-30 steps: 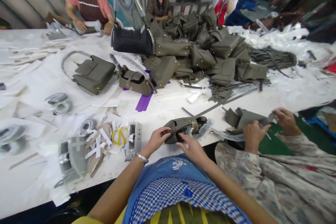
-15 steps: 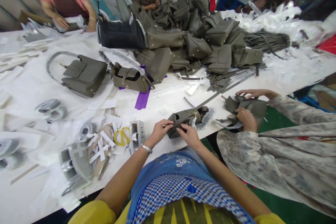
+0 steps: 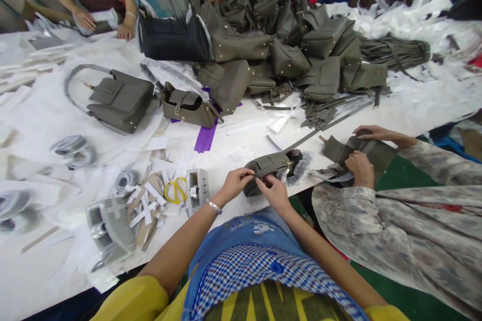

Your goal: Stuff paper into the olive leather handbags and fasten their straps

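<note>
An olive-green handbag (image 3: 268, 163) lies at the table's near edge in front of me, with gold hardware and a plastic-wrapped part on its right end. My left hand (image 3: 237, 184) pinches at the left end of this bag, thumb and fingers pressed together. Close beside it, my right hand (image 3: 275, 191) grips the same spot from the right, its fingers closed. Both sets of fingertips almost meet at what looks like a strap or edge; the exact bit between them is too small to make out. A long thin strap (image 3: 305, 139) runs from the bag's far side.
A pile of olive bags (image 3: 241, 47) fills the table's back, beside a dark bag (image 3: 173, 37). Left of me are a tape dispenser (image 3: 197, 190), yellow-handled scissors (image 3: 175, 190) and paper scraps. At right, a co-worker's hands (image 3: 360, 165) handle another bag. More people sit opposite.
My view has shifted slightly. My hands have drawn closer together at the bag's left end, and the bag's front now looks more closed. The co-worker's hands have moved a little right.
</note>
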